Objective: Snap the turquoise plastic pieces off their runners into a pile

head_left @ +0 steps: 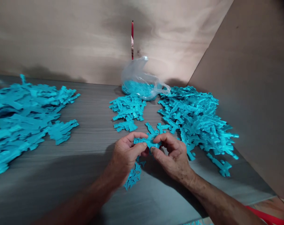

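Note:
My left hand [125,153] and my right hand [173,156] both pinch one flat turquoise plastic piece [149,140] between thumbs and fingers, just above the grey table [90,150]. Below my left hand lies another turquoise piece [133,177], partly hidden by my wrist. A large heap of the same pieces [198,120] sits just right of my right hand.
A second big heap of turquoise pieces [22,118] covers the left of the table. A small cluster [128,111] lies ahead of my hands, before a clear plastic bag [142,82] holding turquoise bits. Plywood walls [249,78] close the back and right; a red stick [132,39] stands behind the bag.

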`<act>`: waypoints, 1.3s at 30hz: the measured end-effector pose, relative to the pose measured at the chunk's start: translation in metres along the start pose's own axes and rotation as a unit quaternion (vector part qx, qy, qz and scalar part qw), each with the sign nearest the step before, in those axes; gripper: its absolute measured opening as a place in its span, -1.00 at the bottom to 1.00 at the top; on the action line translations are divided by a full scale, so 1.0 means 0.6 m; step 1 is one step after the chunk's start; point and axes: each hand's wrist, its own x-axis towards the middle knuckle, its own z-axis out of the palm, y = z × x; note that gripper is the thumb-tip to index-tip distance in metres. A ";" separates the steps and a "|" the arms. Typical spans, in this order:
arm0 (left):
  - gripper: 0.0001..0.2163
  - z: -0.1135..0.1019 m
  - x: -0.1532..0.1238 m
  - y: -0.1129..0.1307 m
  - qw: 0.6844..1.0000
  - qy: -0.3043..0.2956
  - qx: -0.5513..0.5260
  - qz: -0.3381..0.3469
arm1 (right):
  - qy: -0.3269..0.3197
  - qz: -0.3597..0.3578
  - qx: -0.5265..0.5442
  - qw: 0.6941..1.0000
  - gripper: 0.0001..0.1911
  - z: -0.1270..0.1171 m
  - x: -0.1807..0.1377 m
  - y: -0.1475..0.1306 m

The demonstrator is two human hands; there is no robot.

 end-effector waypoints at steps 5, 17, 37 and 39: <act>-0.75 0.000 -0.004 0.002 1.000 0.013 -0.007 -0.007 | 0.007 -0.067 -0.067 0.995 -0.81 0.005 -0.003 0.001; -0.74 0.002 -0.008 -0.004 0.996 0.038 0.075 0.020 | 0.051 -0.127 -0.096 0.986 -0.87 0.009 -0.001 0.003; -0.49 -0.094 0.096 0.025 0.979 0.106 0.150 0.086 | 0.079 -0.033 -0.107 0.991 -0.81 -0.016 0.027 0.040; -0.52 -0.114 0.100 0.035 0.929 0.160 0.298 0.149 | 0.076 -0.009 -0.106 0.991 -0.82 -0.019 0.031 0.050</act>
